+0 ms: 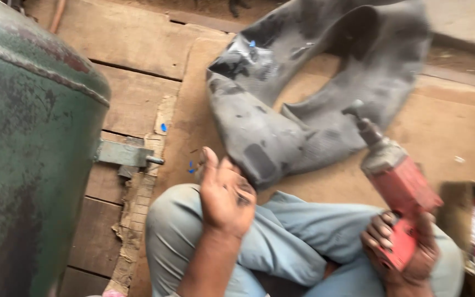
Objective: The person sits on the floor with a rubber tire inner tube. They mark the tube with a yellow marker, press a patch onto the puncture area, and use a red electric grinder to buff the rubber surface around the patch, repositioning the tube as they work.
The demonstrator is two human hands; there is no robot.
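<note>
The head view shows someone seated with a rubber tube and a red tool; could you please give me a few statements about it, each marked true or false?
1. The right hand holds a red power tool. True.
2. The left hand grips a hammer. False: it holds no tool; its open fingers are at the edge of the grey inner tube.
3. The inner tube lies on the wooden floor in front of the person's knees. True.
4. A green metal tank stands at the right edge of the view. False: it fills the left side.
5. The person wears light blue trousers. True.
</note>
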